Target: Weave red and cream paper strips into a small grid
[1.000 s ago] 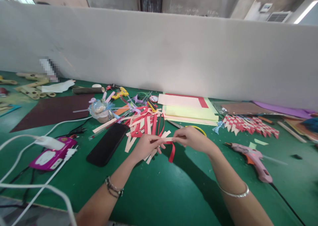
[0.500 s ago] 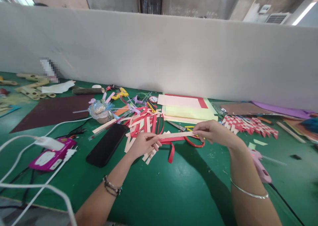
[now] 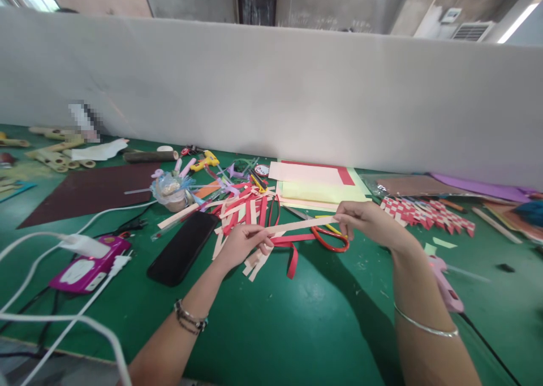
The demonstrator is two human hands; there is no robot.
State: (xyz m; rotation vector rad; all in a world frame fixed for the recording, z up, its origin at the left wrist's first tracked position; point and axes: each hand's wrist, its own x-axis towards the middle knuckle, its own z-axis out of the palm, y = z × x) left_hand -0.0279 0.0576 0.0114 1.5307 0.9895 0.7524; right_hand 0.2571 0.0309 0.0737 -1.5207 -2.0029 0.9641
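Note:
A pale peach paper strip is stretched between my two hands. My left hand pinches its left end, and my right hand pinches the right end, a little higher. Beneath it lies a red paper strip with a curled end on the table. Scissors with red and yellow handles rest just left of and below my right hand. Behind my left hand is a heap of red and peach strips. Fingertips partly hide the strip's ends.
A black phone lies left of my left hand. Further left sits a purple power strip with white cables. Paper sheets are stacked at the back. Woven red-and-white pieces and a pink glue gun are on the right.
My right hand has moved slightly right and up, my left hand slightly left. The peach strip has lifted away from the red strip and now slants upward to the right.

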